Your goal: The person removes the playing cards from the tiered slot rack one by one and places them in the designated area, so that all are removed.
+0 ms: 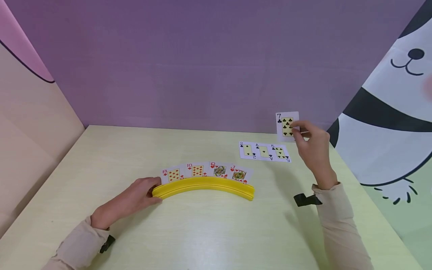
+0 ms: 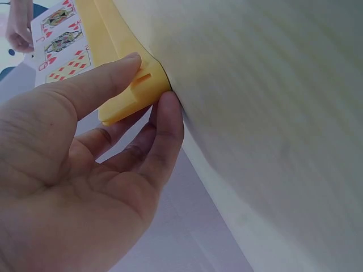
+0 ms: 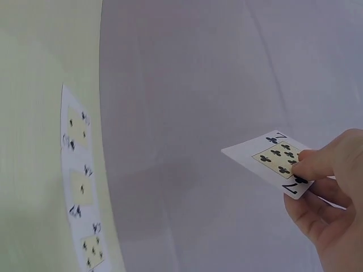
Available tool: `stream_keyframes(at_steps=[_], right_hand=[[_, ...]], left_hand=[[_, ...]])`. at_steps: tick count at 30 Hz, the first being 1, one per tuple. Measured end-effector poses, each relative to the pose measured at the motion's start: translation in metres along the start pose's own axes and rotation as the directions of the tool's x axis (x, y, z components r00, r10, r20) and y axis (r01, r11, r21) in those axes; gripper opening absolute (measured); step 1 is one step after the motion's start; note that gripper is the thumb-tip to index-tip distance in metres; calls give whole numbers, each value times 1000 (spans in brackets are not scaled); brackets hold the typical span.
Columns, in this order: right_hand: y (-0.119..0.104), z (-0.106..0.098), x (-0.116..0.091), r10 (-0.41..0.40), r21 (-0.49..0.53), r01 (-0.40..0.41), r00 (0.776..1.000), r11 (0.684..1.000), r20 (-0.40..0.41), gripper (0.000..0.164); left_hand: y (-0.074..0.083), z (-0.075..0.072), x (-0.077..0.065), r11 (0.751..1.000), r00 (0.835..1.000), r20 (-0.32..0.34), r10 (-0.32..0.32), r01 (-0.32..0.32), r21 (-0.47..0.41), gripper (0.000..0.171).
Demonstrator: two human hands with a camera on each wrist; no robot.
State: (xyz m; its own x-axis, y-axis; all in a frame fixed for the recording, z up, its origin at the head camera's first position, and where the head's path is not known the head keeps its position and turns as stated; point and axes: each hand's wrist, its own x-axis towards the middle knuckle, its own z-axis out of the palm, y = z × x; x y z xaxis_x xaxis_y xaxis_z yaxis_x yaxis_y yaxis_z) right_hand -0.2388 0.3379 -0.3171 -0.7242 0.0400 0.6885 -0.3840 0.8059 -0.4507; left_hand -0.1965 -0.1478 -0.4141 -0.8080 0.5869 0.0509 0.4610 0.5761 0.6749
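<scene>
Seven of clubs (image 1: pixel 287 125), right of centre, pinched upright by right hand (image 1: pixel 312 148), face readable; left hand (image 1: pixel 129 202) grips yellow card rack (image 1: pixel 202 186), steadying it.

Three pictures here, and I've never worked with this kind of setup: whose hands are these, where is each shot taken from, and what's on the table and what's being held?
There is no machine: a person works with two bare hands. The big picture comes from a camera on the person's head, looking down at a pale table. The other two come from cameras on the wrists, each looking at its own hand.

On the table stands a curved yellow card holder with four red cards in it: an 8, a 10, a queen and a jack. Farther right, three club cards lie face up in a row: 2, ace, 5.

The left hand grips the holder's left end; its fingers pinch that end. The right hand holds the seven of clubs up above the row, pinched by one edge.
</scene>
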Motion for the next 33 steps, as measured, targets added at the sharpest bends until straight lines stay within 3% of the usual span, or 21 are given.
stream_keyframes(at_steps=[14, 22, 33], right_hand=[[57, 2, -5, 174, -33, -175, 984, 984, -23, 17], [87, 5, -13, 306, -45, -306, 952, 951, 4, 17], [122, 10, -27, 432, -78, -427, 900, 901, 55, 21]], left_hand=[[1, 1, 1, 998, 1000, -6, -18, 18, 57, 24], [3, 2, 1, 996, 998, -7, -62, 62, 57, 22], [2, -1, 0, 999, 999, 6, -39, 39, 28, 22]])
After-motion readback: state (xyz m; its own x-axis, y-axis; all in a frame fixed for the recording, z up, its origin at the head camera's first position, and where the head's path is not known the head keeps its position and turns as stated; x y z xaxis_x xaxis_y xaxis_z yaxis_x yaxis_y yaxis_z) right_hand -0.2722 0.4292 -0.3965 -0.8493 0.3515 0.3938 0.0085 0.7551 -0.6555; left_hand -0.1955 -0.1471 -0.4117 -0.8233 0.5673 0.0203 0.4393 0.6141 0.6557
